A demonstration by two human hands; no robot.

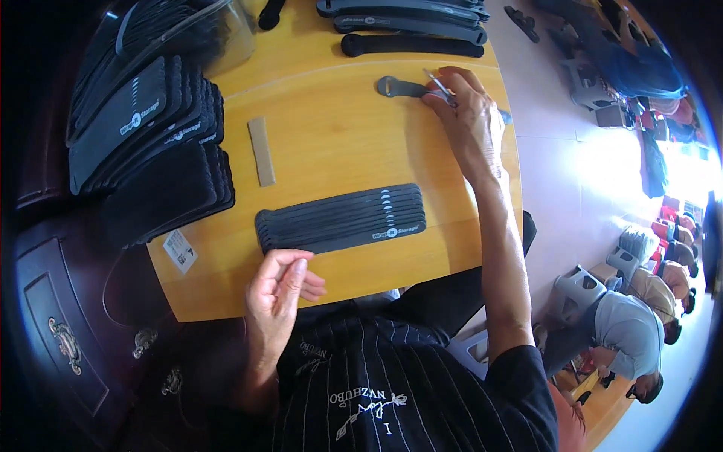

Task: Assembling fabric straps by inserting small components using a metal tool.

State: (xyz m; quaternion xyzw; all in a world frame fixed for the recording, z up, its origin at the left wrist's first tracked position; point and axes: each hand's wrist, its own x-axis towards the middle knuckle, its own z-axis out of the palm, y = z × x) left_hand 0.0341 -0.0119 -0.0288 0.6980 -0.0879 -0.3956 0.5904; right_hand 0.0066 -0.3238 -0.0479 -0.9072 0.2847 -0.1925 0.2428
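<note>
My left hand (279,294) is at the table's near edge, fingers loosely curved and apart, holding nothing. Just beyond its fingertips lies a neat overlapping row of black straps (339,215) with rounded ends and pale print. My right hand (468,113) is at the far right of the table, its fingers closed on a thin silvery pointed tool (439,83) whose exact kind is mostly covered by the fingers. Below those fingers a single dark strap (399,88) sticks out to the left, its rounded slotted end visible. Whether the fingers also grip this strap, I cannot tell.
Large fanned stacks of black straps (177,177) cover the table's left side. More straps (410,45) lie along the far edge. A brown cardboard strip (261,151) and a white label (180,251) rest on the yellow wooden table (331,135). People sit on the right.
</note>
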